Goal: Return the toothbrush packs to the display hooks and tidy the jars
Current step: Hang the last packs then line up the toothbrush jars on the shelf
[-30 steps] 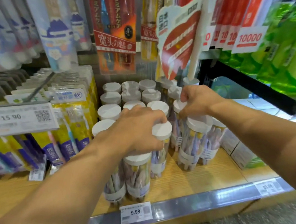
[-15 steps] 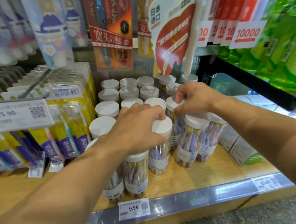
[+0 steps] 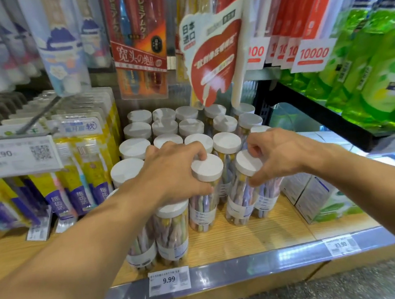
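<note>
Step in hand: tidying the jars, judged from both hands working on the front of the jar block while toothbrush packs already hang above.
Left hand (image 3: 169,175): grip clenched around the white round lid of a clear plastic jar of pastel toothbrushes (image 3: 204,198); fingers curl over the lid's far edge, thumb at the near side below the lid.
Right hand (image 3: 277,156): grip pinching the white lid rim of a second clear plastic toothbrush jar (image 3: 241,193), curled fingers at the lid's top edge, thumb lower on the near side.
Where the jars stand: on the pale wooden shelf (image 3: 265,230), upright, long axis vertical, just beside each other with a narrow gap between them, in front of the rows of white-lidded jars (image 3: 166,128).
Key relation: each held jar hangs straight below its grip; the left hand's jar lies left of the right hand's, and neither hand needs to cross over.
Front pair: two more clear toothbrush jars (image 3: 172,233) stand nearer the shelf edge, under the left forearm, ahead of the rest.
Likely need: slide the jars back and sideways into line without tipping the tall neighbours.
Hanging stock: yellow-and-purple toothbrush packs (image 3: 80,164) on hooks at left, well apart from both hands.
Shelf edge: white price tag reading 9.99 (image 3: 169,279).
</note>
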`<state>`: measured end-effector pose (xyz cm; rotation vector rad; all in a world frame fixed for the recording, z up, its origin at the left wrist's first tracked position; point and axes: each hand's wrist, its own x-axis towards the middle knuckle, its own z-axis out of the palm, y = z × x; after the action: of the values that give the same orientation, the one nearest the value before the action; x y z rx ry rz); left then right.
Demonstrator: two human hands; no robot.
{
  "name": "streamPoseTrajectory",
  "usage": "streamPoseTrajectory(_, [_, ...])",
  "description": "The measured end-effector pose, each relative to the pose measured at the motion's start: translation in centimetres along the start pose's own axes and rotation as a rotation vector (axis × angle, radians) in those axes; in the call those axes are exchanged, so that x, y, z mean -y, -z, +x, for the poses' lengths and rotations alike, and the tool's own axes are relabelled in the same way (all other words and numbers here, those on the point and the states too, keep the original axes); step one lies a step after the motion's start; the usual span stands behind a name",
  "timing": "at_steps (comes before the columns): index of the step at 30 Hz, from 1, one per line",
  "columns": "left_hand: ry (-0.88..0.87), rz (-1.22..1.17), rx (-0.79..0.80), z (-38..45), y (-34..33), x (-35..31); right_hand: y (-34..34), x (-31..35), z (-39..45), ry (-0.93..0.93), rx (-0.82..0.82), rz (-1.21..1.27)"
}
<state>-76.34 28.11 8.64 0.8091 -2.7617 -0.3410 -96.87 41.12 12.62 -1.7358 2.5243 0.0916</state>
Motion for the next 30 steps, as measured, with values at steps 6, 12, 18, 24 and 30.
streamPoseTrajectory(6, [0.031, 0.008, 0.040, 0.1, 0.0, 0.5, -0.5, 0.6, -0.9, 0.085, -0.045, 0.071])
streamPoseTrajectory(12, [0.019, 0.013, 0.031, -0.2, 0.1, 1.2, -1.2, 0.9, -0.5, 0.101, -0.121, 0.129])
streamPoseTrajectory(18, [0.040, 0.039, 0.051, 0.1, 0.4, 0.6, -0.9, 1.4, -0.3, 0.090, -0.106, 0.155])
streamPoseTrajectory(24, [-0.016, 0.031, -0.042, 0.7, 0.9, -1.2, 0.3, -2.2, 0.0, -0.045, -0.290, 0.230])
streamPoseTrajectory(30, [-0.168, 0.089, -0.012, 2.1, -0.3, -4.5, -1.7, -4.3, -1.0, -0.234, -0.087, 0.163])
